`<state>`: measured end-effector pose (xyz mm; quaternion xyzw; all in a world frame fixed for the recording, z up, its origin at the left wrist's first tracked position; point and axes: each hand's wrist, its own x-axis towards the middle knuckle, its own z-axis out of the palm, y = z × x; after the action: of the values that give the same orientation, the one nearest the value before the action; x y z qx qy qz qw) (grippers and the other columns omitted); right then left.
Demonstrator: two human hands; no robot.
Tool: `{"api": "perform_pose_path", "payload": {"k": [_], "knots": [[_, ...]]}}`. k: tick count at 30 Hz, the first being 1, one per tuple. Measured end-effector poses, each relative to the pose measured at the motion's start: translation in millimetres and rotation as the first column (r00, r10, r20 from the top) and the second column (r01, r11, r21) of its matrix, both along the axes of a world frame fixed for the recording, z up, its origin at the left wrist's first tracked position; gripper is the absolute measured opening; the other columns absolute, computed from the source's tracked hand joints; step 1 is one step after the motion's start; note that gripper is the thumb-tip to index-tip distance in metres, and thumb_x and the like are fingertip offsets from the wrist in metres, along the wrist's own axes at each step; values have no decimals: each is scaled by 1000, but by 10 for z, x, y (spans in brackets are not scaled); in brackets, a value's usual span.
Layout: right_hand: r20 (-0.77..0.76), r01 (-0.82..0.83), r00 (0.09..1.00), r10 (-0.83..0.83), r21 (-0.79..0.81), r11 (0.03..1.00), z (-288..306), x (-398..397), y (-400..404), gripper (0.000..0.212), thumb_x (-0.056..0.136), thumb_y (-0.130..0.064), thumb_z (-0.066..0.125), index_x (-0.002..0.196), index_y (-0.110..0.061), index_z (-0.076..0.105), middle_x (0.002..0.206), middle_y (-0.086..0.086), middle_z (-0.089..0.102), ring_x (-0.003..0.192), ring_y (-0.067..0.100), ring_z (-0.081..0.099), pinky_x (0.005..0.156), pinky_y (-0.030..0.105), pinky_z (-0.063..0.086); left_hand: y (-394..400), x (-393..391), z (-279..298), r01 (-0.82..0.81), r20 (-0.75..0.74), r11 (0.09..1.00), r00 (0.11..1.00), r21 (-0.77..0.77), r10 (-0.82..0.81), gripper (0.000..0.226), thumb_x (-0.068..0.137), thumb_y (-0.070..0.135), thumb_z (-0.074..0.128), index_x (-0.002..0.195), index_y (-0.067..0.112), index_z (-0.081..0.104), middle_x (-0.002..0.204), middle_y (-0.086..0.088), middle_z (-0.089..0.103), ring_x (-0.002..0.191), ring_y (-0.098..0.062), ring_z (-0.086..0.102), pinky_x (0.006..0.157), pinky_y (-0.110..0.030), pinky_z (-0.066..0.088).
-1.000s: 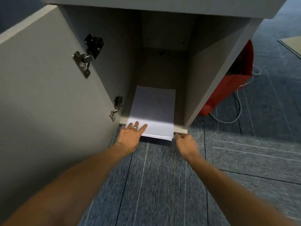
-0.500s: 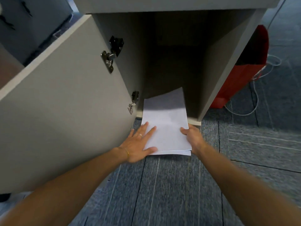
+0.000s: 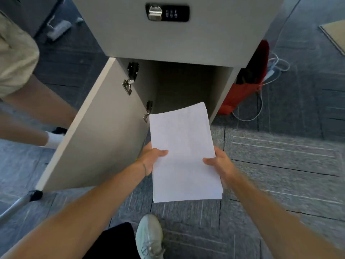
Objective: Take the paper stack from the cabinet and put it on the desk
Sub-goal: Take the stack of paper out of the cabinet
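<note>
The white paper stack [image 3: 183,152] is held in the air in front of the open grey cabinet [image 3: 186,85], above the carpet. My left hand [image 3: 152,156] grips its left edge, thumb on top. Gripping the right edge, thumb on top, is my right hand [image 3: 219,163]. The far end of the stack still overlaps the cabinet's dark opening. No desk is in view.
The cabinet door [image 3: 97,131] stands open to the left. Above the opening is a closed compartment with a combination lock [image 3: 167,12]. A red bag [image 3: 248,85] and white cables lie right of the cabinet. Another person's legs [image 3: 28,109] are at left. My shoe [image 3: 149,238] is below.
The paper stack has come out of the cabinet toward me and been lifted; both hands went from resting on it to gripping its sides. The view has pulled back and up.
</note>
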<state>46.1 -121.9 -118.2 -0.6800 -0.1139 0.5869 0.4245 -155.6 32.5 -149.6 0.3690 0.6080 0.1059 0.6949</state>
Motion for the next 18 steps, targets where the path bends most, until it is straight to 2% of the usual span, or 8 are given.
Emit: {"api": "perform_pose_path", "payload": {"k": [2,5,9,11,14,18], "knots": [[29,22,999,-22,-9,1000,355,-60,-169,47,82,13,64,108,-26,69,99,-4,81,94,24,75,78,40,61,-188,32,344,18,-50,999,999,31,-16,45,79,-3,77,117,16,65,119,-7,73,102,-27,70,94,-49,56],[99,75,992,-72,-22,997,927,-121,-400,49,80,11,72,116,-22,69,114,7,78,103,29,74,91,51,59,-499,56,1072,15,-92,999,996,45,-11,36,81,-5,74,105,21,64,108,-3,72,91,-20,69,87,-40,55],[180,69,982,-64,-21,997,1753,-179,-712,55,82,7,73,128,-21,63,122,5,73,113,28,70,99,51,56,-858,139,2122,29,-98,996,995,88,-20,38,85,-9,68,119,8,63,114,-11,71,100,-29,67,87,-39,55],[213,82,974,-73,-37,996,2202,-182,-856,61,82,5,74,136,-19,60,125,3,71,116,27,68,101,50,56,-1002,199,2590,42,-119,992,993,123,-28,37,84,-10,68,116,7,64,114,-12,72,102,-31,68,88,-40,56],[254,119,961,-108,-28,993,2869,-102,-1074,61,82,5,72,136,-20,59,126,2,71,117,27,67,100,48,56,-1209,347,3261,81,-135,987,989,137,-63,39,81,-6,71,117,6,65,114,-11,73,106,-33,69,92,-46,57],[302,143,943,-143,22,990,3785,86,-1362,64,82,4,71,140,-19,57,130,2,69,118,24,66,98,44,56,-1450,631,4195,120,-89,968,991,219,-103,40,82,-10,67,118,6,64,119,-12,70,105,-28,65,80,-30,54]]}}
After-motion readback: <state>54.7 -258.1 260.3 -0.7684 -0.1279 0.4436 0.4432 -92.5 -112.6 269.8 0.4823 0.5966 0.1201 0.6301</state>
